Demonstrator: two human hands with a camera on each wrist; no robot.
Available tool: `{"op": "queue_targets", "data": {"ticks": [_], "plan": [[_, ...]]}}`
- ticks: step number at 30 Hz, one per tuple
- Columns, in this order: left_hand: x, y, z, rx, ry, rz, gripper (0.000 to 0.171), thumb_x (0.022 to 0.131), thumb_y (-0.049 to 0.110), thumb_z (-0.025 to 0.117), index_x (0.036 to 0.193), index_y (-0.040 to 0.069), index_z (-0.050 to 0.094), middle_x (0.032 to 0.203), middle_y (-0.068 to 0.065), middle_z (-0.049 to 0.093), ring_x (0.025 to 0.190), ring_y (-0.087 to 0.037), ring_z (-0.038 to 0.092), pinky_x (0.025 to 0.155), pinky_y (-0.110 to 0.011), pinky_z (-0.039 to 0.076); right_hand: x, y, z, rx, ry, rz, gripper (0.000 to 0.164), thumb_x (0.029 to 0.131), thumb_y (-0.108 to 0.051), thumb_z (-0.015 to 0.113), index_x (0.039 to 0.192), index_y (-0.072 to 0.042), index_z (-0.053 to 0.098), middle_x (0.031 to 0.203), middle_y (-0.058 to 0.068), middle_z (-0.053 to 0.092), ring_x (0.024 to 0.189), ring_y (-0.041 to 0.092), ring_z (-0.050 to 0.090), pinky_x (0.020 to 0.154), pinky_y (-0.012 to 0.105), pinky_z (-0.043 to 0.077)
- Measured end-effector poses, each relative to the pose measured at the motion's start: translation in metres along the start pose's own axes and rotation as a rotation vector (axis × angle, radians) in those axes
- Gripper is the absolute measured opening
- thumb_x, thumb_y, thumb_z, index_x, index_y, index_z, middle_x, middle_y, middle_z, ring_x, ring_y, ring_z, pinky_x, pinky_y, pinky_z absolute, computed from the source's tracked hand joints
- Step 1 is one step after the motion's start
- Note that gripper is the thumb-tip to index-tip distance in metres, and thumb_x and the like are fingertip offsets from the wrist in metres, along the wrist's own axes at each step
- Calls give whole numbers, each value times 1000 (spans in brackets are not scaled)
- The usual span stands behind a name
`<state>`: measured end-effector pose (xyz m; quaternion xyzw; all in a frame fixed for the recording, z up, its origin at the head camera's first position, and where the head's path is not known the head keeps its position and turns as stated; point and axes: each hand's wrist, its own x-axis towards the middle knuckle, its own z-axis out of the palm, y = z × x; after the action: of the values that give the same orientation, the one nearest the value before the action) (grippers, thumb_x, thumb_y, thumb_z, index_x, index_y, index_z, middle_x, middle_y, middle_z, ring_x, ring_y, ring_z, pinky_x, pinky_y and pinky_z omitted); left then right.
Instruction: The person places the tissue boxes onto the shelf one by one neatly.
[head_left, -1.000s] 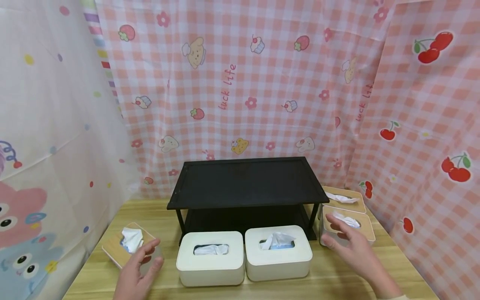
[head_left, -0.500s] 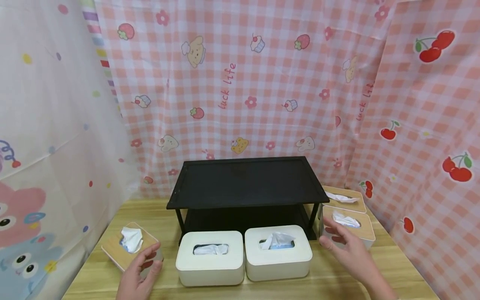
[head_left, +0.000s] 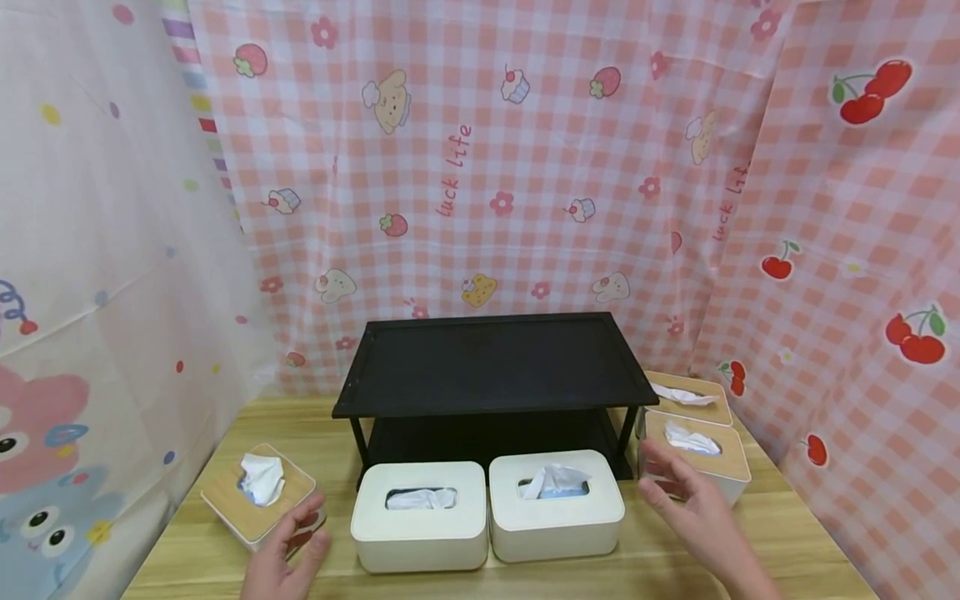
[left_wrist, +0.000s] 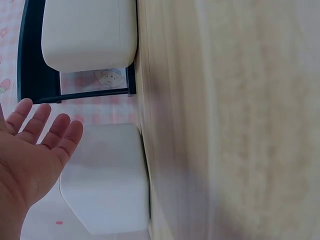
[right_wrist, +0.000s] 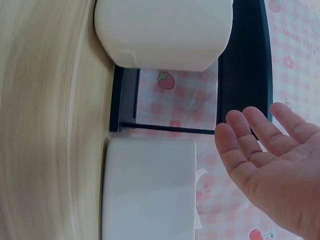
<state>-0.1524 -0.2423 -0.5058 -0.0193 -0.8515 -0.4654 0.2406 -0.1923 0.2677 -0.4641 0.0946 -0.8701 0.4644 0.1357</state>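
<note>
My left hand [head_left: 283,557] hovers between a wood-topped tissue box [head_left: 234,505] at the left and a cream tissue box [head_left: 420,546]. Its fingers are relaxed and hold nothing; in the left wrist view the palm shows bare. On the other side, my right hand [head_left: 703,525] is in the air in front of another wood-topped tissue box [head_left: 733,450], overlapping its front corner in the head view. The right wrist view shows its fingers [right_wrist: 240,145] loosely extended, with nothing in them. A second cream tissue box [head_left: 558,540] sits beside the first. White tissue pokes from each slot.
Behind the cream boxes stands a black two-tier rack [head_left: 491,367]. One more wood-topped tissue box [head_left: 712,408] is at the back right. Everything rests on a wood-grain table [head_left: 375,587], with a checked cloth [head_left: 480,167] hanging behind and at the right.
My left hand has drifted slightly right, away from the left wood-topped tissue box. My right hand has shifted slightly left and down, uncovering more of the right wood-topped box. The boxes have stayed put.
</note>
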Motion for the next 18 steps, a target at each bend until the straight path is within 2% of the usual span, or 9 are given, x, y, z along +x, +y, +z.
{"op": "queue_targets", "data": {"ticks": [3, 6, 9, 11, 14, 18], "plan": [[-2, 1, 1, -19, 15, 10, 35, 104, 9, 68, 137, -4, 66, 126, 36, 57, 110, 19, 52, 92, -7, 50, -2, -2, 4, 10, 0, -11, 48, 107, -19, 67, 151, -3, 58, 146, 19, 67, 116, -9, 61, 91, 17, 55], [-4, 2, 3, -13, 17, 5, 35, 103, 8, 70, 136, -2, 67, 125, 40, 54, 110, 17, 54, 92, -10, 52, -4, -5, 7, 17, 2, -30, 47, 106, -18, 68, 150, -2, 58, 146, 18, 67, 115, -10, 61, 92, 16, 55], [-5, 5, 4, 17, 11, -15, 35, 102, 10, 71, 136, -1, 67, 129, 25, 64, 110, 14, 57, 92, -16, 55, -5, -11, 11, 27, -6, -31, 47, 106, -18, 69, 149, -2, 59, 145, 18, 68, 115, -9, 62, 93, 16, 55], [-5, 6, 5, 40, 8, -21, 36, 102, 12, 73, 136, 0, 68, 132, 7, 71, 110, 12, 57, 91, -20, 56, -6, -15, 13, 32, -19, -16, 47, 106, -20, 69, 149, -4, 59, 146, 16, 68, 117, -6, 63, 94, 17, 55], [-5, 8, 6, 61, -3, -4, 37, 101, 13, 73, 136, -1, 67, 133, -16, 73, 111, 12, 57, 91, -22, 57, -6, -21, 16, 43, -43, 19, 46, 106, -22, 69, 149, -8, 60, 147, 11, 68, 120, -3, 65, 94, 17, 55], [-5, 10, 8, 72, -20, 6, 38, 101, 13, 74, 136, 0, 68, 133, -18, 74, 112, 7, 60, 91, -23, 57, -7, -26, 21, 65, -62, 7, 46, 106, -17, 69, 150, -9, 60, 147, 11, 68, 121, 4, 67, 94, 20, 55]]}}
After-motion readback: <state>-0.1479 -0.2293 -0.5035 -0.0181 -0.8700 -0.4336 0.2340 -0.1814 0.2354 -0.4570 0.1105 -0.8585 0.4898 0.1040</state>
